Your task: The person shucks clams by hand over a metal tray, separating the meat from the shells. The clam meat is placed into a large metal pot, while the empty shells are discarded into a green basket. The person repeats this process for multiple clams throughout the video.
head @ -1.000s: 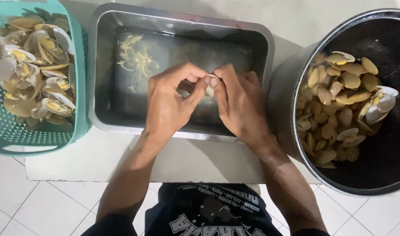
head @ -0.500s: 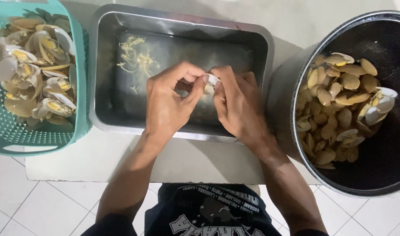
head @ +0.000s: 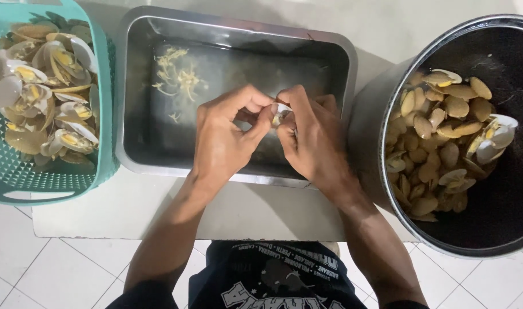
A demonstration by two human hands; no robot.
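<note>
Head view: I see my left hand [head: 224, 137] and right hand [head: 313, 137] both pinching one small pale clam shell [head: 280, 113] over the rectangular steel tray [head: 136, 103], between a teal plastic basket [head: 104, 86] of opened shells and a round dark pot [head: 381, 143] of clams.

A teal perforated plastic basket [head: 21, 174] at the left holds opened, pale clam shells [head: 44, 91]. A large round dark metal pot [head: 501, 189] at the right holds closed tan clams [head: 427, 143]. White floor tiles [head: 38, 269] lie below a pale slab [head: 130, 212].
</note>
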